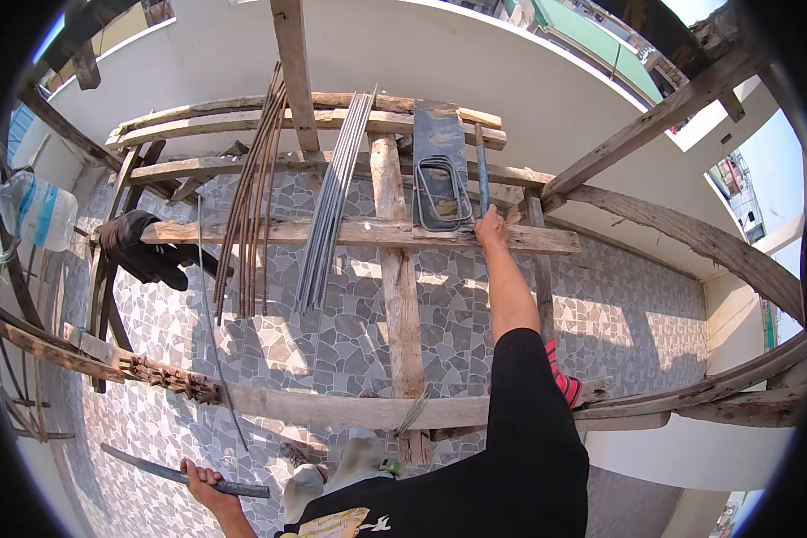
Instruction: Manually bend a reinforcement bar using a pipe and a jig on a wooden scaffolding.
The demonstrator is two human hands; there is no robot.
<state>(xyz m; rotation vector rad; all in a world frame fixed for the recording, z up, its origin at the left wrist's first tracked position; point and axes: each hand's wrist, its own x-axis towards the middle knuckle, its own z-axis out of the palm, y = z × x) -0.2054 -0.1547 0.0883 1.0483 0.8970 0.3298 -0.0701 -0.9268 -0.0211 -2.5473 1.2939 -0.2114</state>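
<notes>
My left hand (204, 481) is closed round a dark grey metal bar (143, 462), which it holds out low at the near left; the bar bends slightly towards its far end. At the far right of the wooden bench, my right hand (491, 229) has its fingers wrapped round the near end of a blue-grey pipe (482, 170) with a brownish far end. Left of that pipe, rectangular bent steel stirrups (441, 190) lie on a dark flat board (439, 130). A bundle of straight grey rods (339, 202) rests across the bench beams.
Rusty rods (251, 202) lie left of the grey ones. Dark cloth (143, 247) hangs over the left beam end, near a water bottle (45, 213). The near plank (323, 408) carries rusty pieces (175, 378) and thin wires (412, 412). Wooden posts (294, 72) rise around the bench.
</notes>
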